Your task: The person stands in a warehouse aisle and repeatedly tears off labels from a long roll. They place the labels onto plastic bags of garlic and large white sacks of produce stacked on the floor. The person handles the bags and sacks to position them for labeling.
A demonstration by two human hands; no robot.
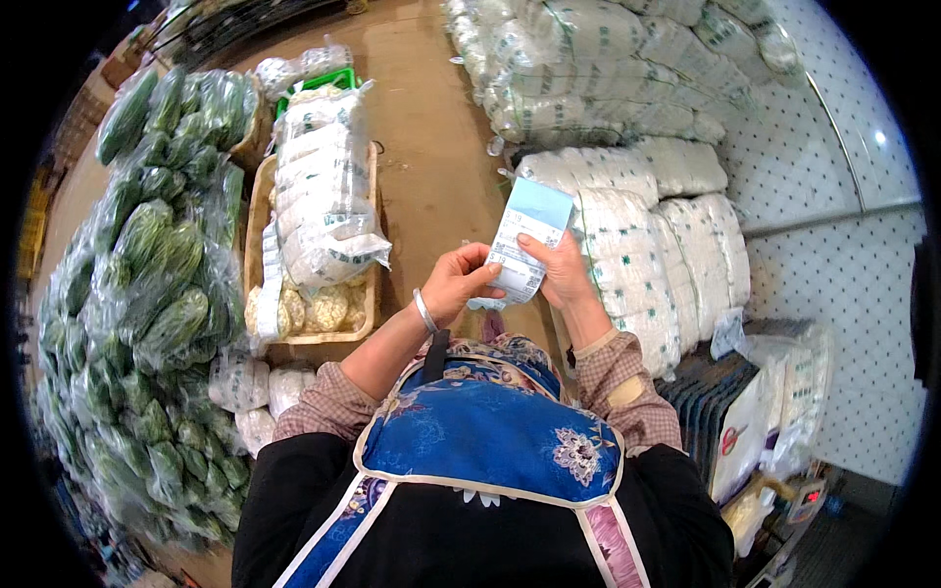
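In front of my blue apron I hold a strip of printed labels (525, 240), white with a pale blue top part. My left hand (463, 282) pinches its lower left edge between thumb and fingers. From the right, my right hand (565, 267) grips the strip with the thumb lying across its face. What lies behind the strip, including most of the right fingers, is hidden. Just left of my hands stands a yellow crate (368, 316) with pale produce in its bottom. Plastic-wrapped white packs (326, 186) are stacked on top of it.
Bagged green vegetables (167, 284) are heaped along the left. Large wrapped white bundles (627, 255) stand close on the right, with more bundles (608, 69) behind. Dark stacked trays (711, 397) and red-handled scissors (730, 438) are at the lower right, near a dotted wall (833, 294).
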